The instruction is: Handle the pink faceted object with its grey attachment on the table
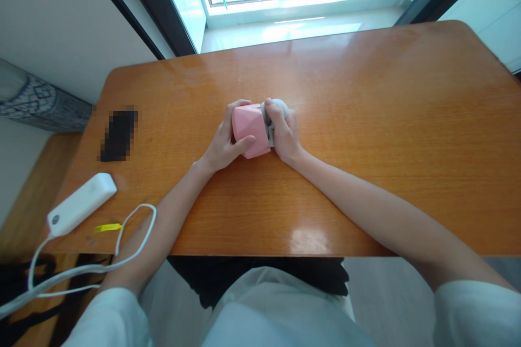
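A pink faceted object (250, 128) lies near the middle of the orange wooden table (366, 119). My left hand (223, 143) is wrapped around its left side, thumb under its front edge and fingers over its top. My right hand (283, 132) is closed on a grey cloth (279, 105) pressed against the pink object's right side. Most of the cloth is hidden under my fingers.
A white power bank (81, 203) with a white cable (134, 222) and a yellow tag (108, 227) lies at the table's front left. A blurred dark object (119, 135) rests further back on the left. A window sill runs behind the table.
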{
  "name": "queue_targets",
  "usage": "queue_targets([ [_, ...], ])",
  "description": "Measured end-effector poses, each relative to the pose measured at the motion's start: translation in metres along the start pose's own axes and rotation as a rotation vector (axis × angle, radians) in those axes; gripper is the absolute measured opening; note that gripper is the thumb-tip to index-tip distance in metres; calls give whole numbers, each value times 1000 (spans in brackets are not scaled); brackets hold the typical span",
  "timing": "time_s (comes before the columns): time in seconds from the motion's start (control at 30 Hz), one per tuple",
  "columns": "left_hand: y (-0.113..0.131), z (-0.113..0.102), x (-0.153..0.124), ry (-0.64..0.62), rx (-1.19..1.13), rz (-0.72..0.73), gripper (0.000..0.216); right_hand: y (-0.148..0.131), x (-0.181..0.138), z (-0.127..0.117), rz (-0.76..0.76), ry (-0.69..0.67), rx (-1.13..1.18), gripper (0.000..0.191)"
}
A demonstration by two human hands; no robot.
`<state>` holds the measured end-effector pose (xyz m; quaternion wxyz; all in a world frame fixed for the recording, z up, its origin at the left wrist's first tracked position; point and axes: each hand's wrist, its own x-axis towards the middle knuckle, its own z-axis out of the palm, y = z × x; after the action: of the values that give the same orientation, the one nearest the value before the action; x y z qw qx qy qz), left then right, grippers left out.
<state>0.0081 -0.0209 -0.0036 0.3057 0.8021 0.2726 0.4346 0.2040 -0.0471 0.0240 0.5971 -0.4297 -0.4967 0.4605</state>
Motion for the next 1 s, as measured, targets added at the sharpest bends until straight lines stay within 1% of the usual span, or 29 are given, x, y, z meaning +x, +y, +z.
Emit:
queue_targets([
  [0.07, -3, 0, -1, -6, -10, -8, 96, 0, 0, 0, 10, 0, -8, 66],
  [0.1, -3, -1, -1, -2, 20, 18, 104, 0, 1, 0, 14, -1, -5, 66],
  [0.17, -4, -4, 0, -4, 126, 104, 123, 0, 2, 0, 18, -6, 6, 67],
  [0.23, -4, -8, 1, -28, 242, 199, 134, -1, 3, 0, 26, -7, 27, 66],
  [0.33, -1, -13, 3, -60, 346, 296, 131, -1, 4, 1, 41, 1, 62, 65],
  [0.43, 4, -11, 4, -19, 336, 315, 123, -1, 3, 0, 31, 3, 57, 64],
  [0.5, 6, -9, 5, 26, 269, 281, 119, -2, 2, 0, 15, 0, 40, 64],
  [0.57, 6, -6, 4, 45, 174, 199, 113, -3, 0, 1, 13, -2, 33, 64],
  [0.63, 4, -5, 2, 23, 91, 99, 104, -6, -1, 2, 27, -5, 40, 65],
  [0.7, 0, -6, 1, 0, 64, 56, 104, -8, -1, 3, 46, -8, 57, 67],
  [0.77, -3, -8, 0, -3, 108, 98, 117, -10, 0, 4, 55, -12, 71, 68],
  [0.83, -4, -10, 1, -8, 199, 185, 130, -10, 2, 4, 64, -13, 72, 68],
  [0.93, -2, -10, 3, -28, 331, 326, 129, -7, 5, 2, 69, 0, 47, 67],
  [1.0, 3, -8, 4, -14, 362, 377, 126, -5, 4, 1, 55, 3, 29, 66],
])
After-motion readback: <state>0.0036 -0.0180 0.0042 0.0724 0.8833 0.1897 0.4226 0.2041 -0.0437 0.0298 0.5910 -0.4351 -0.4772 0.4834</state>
